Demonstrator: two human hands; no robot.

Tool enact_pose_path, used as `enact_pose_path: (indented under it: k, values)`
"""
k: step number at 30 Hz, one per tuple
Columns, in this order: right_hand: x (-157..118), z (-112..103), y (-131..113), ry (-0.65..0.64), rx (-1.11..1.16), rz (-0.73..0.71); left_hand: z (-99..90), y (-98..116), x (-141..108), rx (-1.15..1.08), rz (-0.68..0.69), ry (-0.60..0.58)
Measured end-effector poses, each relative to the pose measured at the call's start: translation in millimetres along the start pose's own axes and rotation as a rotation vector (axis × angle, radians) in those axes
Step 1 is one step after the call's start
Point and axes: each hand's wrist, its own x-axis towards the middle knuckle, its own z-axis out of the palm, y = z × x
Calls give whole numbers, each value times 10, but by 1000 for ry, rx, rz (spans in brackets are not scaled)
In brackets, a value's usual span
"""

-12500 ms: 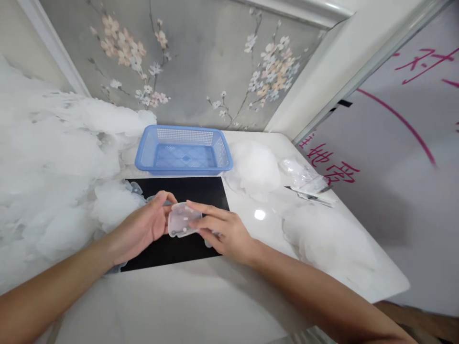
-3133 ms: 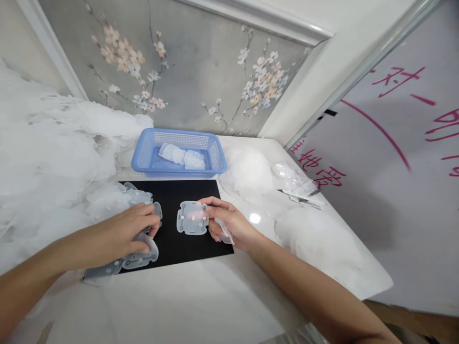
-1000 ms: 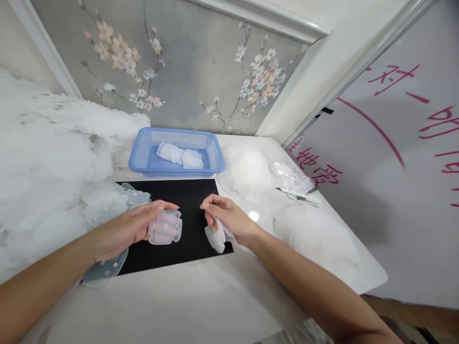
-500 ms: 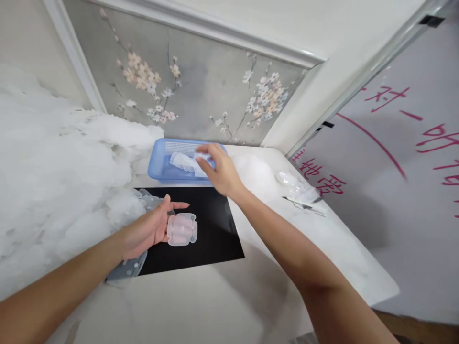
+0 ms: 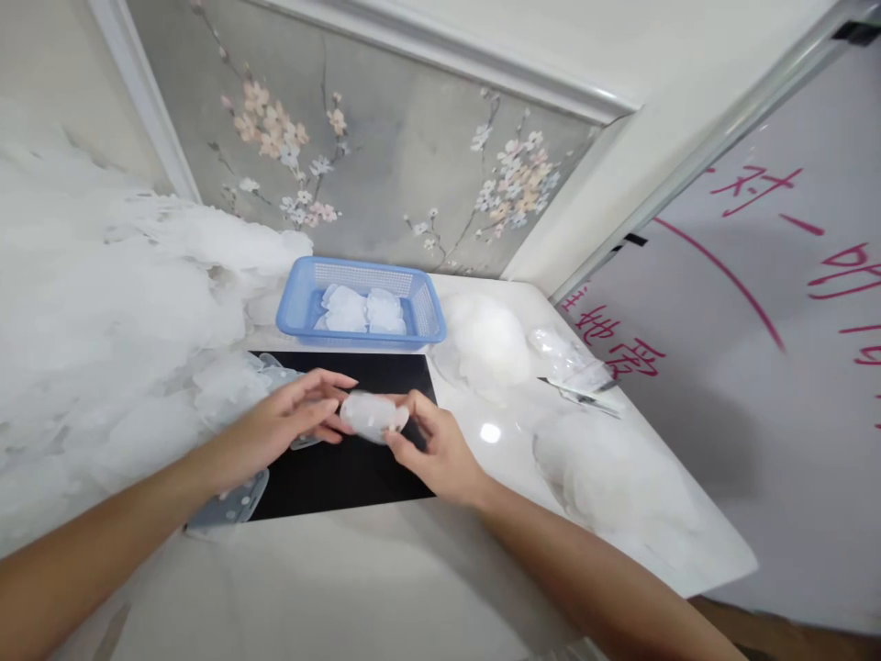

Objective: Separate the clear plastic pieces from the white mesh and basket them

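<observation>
My right hand (image 5: 435,448) pinches a translucent white plastic piece (image 5: 373,416) with rounded, notched edges between thumb and fingers. It holds the piece above the black mat (image 5: 330,482). The piece is blurred by motion. At its other end is my left hand (image 5: 293,418), with fingers apart and stretched toward it. Fingertips come close to the piece, but I cannot tell whether they touch. Similar translucent white pieces (image 5: 362,312) lie inside the blue plastic basket (image 5: 293,308) behind the mat. Under my left wrist shows a clear sheet with white dots (image 5: 238,503).
A large heap of white translucent pieces (image 5: 103,349) covers the table's left side. To the right are another white pile (image 5: 482,340), a clear bag (image 5: 568,353), a thin pen-like tool (image 5: 582,397) and more white material (image 5: 606,468). A whiteboard (image 5: 722,367) with red writing borders the right.
My right hand has come back from over the basket to the mat and now grips a plastic piece. The piece that lay on my left fingers is no longer there.
</observation>
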Motion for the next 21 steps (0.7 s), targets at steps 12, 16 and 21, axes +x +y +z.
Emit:
enact_pose_path:
  k: [12,16,21]
  values:
    - [75,-198,8,-57,702,475,-593,-314,186,1103,197,40]
    - [64,-179,17,-71,714,496,-594,-335,214,1130,198,71]
    - [116,-277,-13,-13,571,423,-589,-228,225,1086,65,123]
